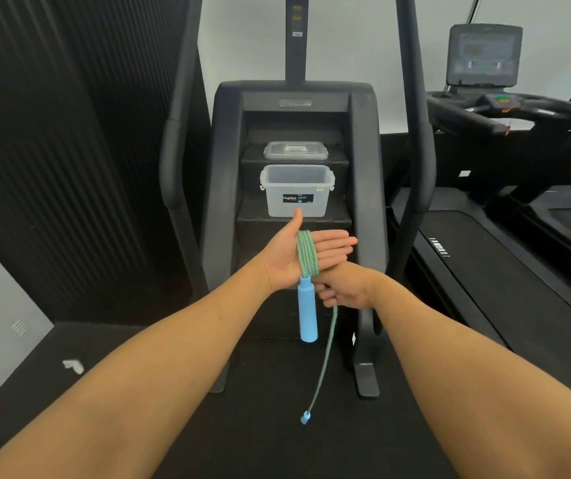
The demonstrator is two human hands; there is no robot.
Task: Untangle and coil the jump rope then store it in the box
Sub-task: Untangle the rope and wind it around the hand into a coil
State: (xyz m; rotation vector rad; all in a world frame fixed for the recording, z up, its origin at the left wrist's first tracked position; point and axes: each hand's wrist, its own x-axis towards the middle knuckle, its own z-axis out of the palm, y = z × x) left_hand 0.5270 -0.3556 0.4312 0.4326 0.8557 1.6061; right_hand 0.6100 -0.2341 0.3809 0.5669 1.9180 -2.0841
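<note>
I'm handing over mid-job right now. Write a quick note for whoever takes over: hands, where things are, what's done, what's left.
Left hand: open, fingers straight, rope wound round the palm in several turns. One blue handle hangs below it.
Right hand: just under the left, gripping the loose tail, which hangs to the other end piece near the floor.
Box: open, on a stair machine step straight ahead. Lid on the step above.
Done: rope looks untangled, mostly coiled.
Left: wind the tail, slip the coil off, put it in the box.
</note>
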